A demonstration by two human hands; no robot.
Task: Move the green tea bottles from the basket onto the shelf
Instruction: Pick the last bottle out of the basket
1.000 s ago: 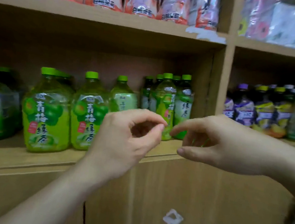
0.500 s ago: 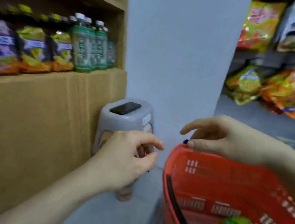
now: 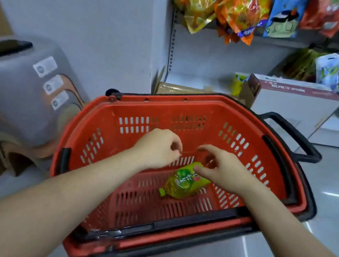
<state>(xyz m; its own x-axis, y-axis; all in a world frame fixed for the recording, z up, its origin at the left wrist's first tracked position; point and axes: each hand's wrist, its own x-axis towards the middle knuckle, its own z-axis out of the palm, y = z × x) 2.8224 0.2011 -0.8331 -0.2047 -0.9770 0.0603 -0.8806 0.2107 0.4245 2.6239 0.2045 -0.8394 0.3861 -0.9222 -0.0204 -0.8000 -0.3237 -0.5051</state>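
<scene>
Basket [image 3: 190, 109] of red plastic with black handles stands on the grey floor below me, and both my arms reach down into it. One green tea bottle [image 3: 185, 183] lies on its side on the slotted bottom of the basket, a little right of the middle. Its green cap points toward me and to the left, and its broad end points away, under my right hand [image 3: 225, 169].

My right hand hangs just over that broad end with the fingers loosely bent and nothing gripped. The thumb overlaps the edge of the bottle, but I cannot tell if it touches the bottle or is only above it. My left hand [image 3: 157, 148] is beside the right one, over the bottom of the basket and apart from the bottle. Its fingers are also bent softly and it holds nothing.

To the left of the basket stands a grey plastic stool [image 3: 24, 89] against the wall. Behind the basket on the right is a white cardboard box [image 3: 290, 107], and bright snack bags [image 3: 232, 10] hang on the rack above it.
</scene>
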